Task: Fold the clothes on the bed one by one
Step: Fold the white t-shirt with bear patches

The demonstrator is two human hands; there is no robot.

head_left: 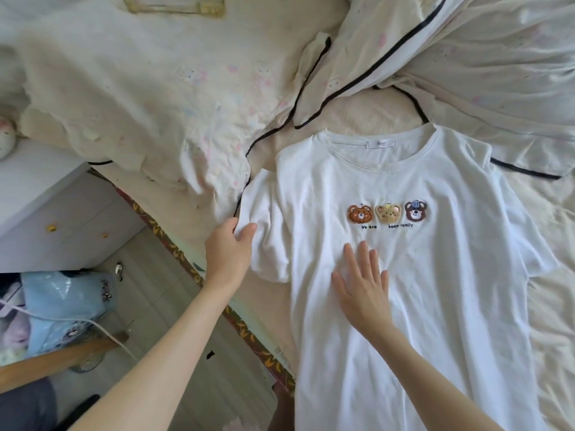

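- The tee (404, 275) lies flat and face up on the bed (357, 116), at the right of the scene, collar at the far end and hem running off the near edge of the view.
- Three bear patches (387, 212) sit across its chest, so the front is plainly up and no fold has been made in the body yet.
- The left hand (228, 253) pinches the edge of the tee's left sleeve (264, 231), thumb on top and the other fingers curled under the cloth.
- The right hand (362, 284) rests flat on the tee just below the patches, fingers straight and slightly spread, pressing the cloth to the bed.
- My judgement: this is the very start of folding this tee; the cloth is spread and held, and the first sleeve looks ready to be turned inward.
- The right sleeve (529, 241) lies spread out flat, untouched.
- Left to do on this piece, as I read it: both sleeves in, then the body folded along its length.
- A pale garment with dark piping (389, 57) lies crumpled at the far right, partly under the tee's far shoulder; it is not folded.
- A quilt (140, 104) lies bunched at the far left.
- No folded stack shows anywhere in view, so most of the task seems to remain.
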